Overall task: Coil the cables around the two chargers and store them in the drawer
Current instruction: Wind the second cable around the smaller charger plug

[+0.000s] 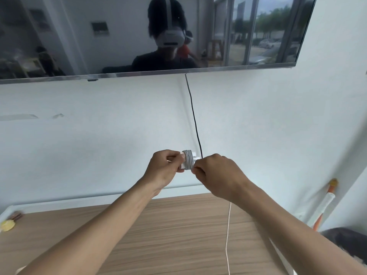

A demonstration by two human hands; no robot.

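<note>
A white charger (188,160) with several turns of white cable wound round it is held up in front of the wall, above the wooden cabinet top (178,231). My left hand (164,167) grips the charger's left end. Just right of the coil, my right hand (216,173) pinches the cable. The loose white cable (228,235) hangs down from below my right wrist, across the cabinet top, and leaves the frame at the bottom. No second charger or drawer is in view.
A wall-mounted TV (139,36) hangs above, with a black cord (195,120) running down the wall behind my hands. A small yellow object (8,225) lies at the cabinet's far left. An orange and white pipe (323,205) leans against the wall at the right.
</note>
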